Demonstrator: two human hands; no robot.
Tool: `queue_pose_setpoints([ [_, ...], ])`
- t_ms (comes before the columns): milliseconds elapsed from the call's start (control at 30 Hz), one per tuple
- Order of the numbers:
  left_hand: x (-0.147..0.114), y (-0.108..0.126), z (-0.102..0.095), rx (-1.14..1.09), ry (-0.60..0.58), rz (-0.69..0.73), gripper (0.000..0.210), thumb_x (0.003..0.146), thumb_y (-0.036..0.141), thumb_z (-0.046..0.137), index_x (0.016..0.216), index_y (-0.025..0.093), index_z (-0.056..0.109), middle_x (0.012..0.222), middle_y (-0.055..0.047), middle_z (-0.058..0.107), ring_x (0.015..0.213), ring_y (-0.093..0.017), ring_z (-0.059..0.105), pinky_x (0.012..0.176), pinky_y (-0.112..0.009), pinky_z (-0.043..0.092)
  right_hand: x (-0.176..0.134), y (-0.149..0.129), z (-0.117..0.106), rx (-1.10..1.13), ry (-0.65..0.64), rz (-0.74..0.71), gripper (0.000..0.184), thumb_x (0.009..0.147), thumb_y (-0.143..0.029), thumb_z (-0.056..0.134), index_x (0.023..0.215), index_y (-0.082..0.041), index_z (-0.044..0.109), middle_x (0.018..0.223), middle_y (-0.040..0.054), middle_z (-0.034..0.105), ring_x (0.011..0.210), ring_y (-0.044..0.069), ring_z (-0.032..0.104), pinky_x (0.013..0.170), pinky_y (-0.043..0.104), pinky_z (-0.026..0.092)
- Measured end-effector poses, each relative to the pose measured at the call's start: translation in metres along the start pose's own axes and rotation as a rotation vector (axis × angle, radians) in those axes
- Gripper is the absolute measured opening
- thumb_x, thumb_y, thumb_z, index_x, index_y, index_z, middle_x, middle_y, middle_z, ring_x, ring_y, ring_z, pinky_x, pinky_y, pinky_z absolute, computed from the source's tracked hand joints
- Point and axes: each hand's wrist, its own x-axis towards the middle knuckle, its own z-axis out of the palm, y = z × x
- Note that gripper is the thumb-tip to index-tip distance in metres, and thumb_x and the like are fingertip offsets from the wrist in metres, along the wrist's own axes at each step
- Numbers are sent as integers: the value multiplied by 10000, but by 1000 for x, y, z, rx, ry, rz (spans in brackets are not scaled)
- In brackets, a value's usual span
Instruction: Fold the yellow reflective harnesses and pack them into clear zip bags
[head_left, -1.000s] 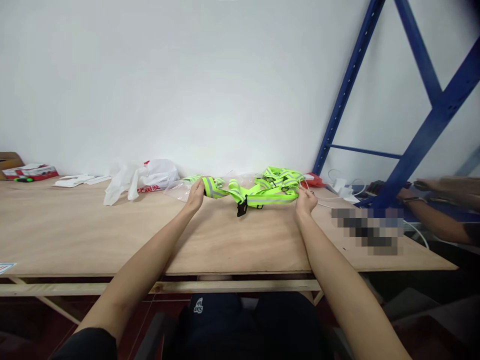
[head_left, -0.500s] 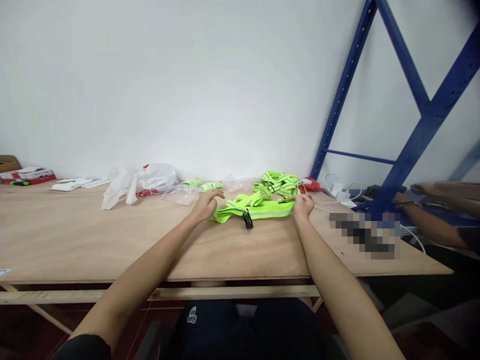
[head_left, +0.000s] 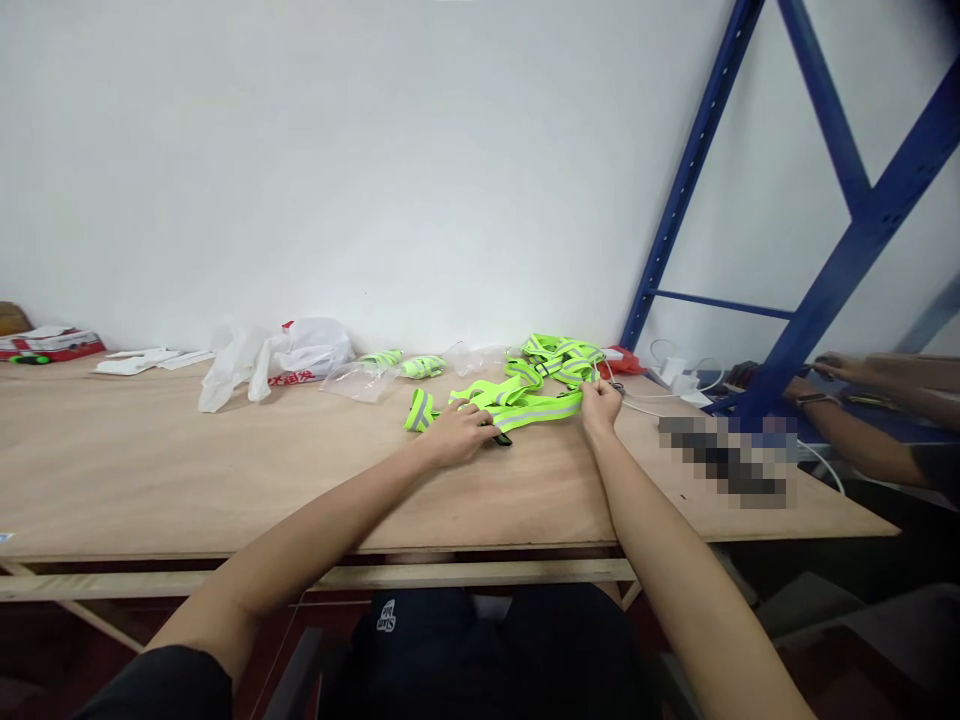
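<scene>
- Pinching the green strap (head_left: 538,411) on its right side, my right hand (head_left: 601,403) holds that line fairly straight.
- Left hand (head_left: 459,435): fingers bent over the strap by the black buckle (head_left: 504,440); I can't tell whether they grip.
- Strap lies between the near and back edges of the desk (head_left: 225,480), toward the right end.
- I'd want light, even tension here, strap lying flat, no twists.
- Watch the green heap (head_left: 556,352) nearer the back edge: a snag there could, I reckon, drag the whole lot along.
</scene>
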Motion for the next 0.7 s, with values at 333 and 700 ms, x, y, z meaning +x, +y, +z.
queue_pose_setpoints([
  [333, -12, -29, -38, -460, 748, -417, 230, 985, 357, 439, 1101, 202, 565, 1012, -91, 680, 944, -228, 636, 853, -352, 489, 0, -2, -5, -54, -42, -19, 287, 712, -343, 544, 559, -267, 313, 501, -54, 328, 549, 149, 367, 541, 278, 349],
  [700, -17, -44, -53, -725, 1103, -505, 283, 980, 486, 491, 1018, 207, 518, 944, -34, 607, 895, -176, 598, 804, -281, 481, -32, -16, 15, -153, -642, -315, 200, 714, -202, 534, 863, -205, 667, 924, 39, 704, 837, 208, 627, 777, 313, 501],
])
